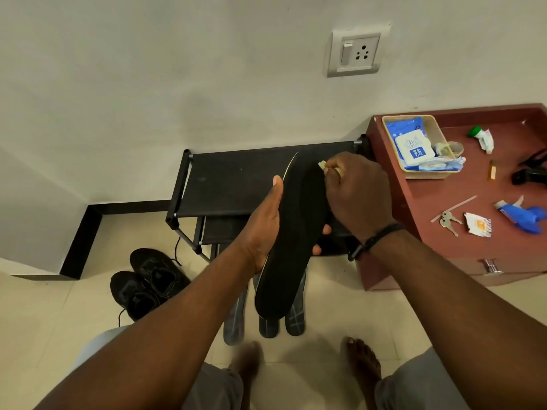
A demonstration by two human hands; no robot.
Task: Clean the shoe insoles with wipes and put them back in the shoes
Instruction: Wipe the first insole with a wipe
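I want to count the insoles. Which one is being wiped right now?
The black insole held up by the left hand; the right hand rubs it. The other insoles lie on the floor.

Dim, soft indoor light; wide-angle bending at edges.

Home interior, likely an entry corner or bedroom nook. Plain painted wall (148, 84) with a domestic switch-and-socket plate (355, 53), beige tiled floor (44, 315), black skirting (83, 241) along the wall base. Low black shoe rack (236, 179) against the wall, pair of black shoes (148, 282) on the floor beside it. Reddish-brown cabinet top (461, 202) carries household clutter: basket (414, 173) with a wipes pack (414, 147), keys (447, 221), small tube (482, 137), blue spray bottle (524, 217). Person stands barefoot (364, 365) in shorts, typical home setting.
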